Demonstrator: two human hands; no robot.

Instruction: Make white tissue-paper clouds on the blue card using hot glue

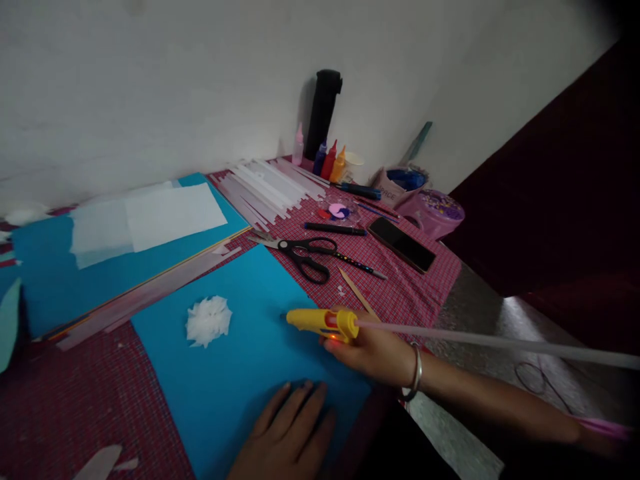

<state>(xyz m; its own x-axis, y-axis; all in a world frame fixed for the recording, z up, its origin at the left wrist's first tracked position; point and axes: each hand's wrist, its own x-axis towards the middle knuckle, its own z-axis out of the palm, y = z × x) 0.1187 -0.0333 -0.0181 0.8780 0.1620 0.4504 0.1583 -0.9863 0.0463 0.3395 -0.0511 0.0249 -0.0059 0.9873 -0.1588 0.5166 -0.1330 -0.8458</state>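
My right hand (383, 350) is wrapped round a yellow hot glue gun (320, 322). Its dark nozzle points left, low over a blue sheet of paper (250, 360), and a small orange light glows by the grip. From the gun's back a long pale glue stick (480, 339) sticks out to the right. My left hand (290, 427) lies flat on the sheet near its front edge, fingers stretched out and holding nothing. A white crumpled paper flower (209, 321) sits on the sheet, left of the nozzle and apart from it.
Black-handled scissors (305, 257), a marker (335, 229) and a phone (403, 244) lie beyond the sheet. White paper strips (273, 190), paint bottles (330, 160) and a black cylinder (323, 113) stand or lie near the wall. Another blue sheet (125, 280) is at left.
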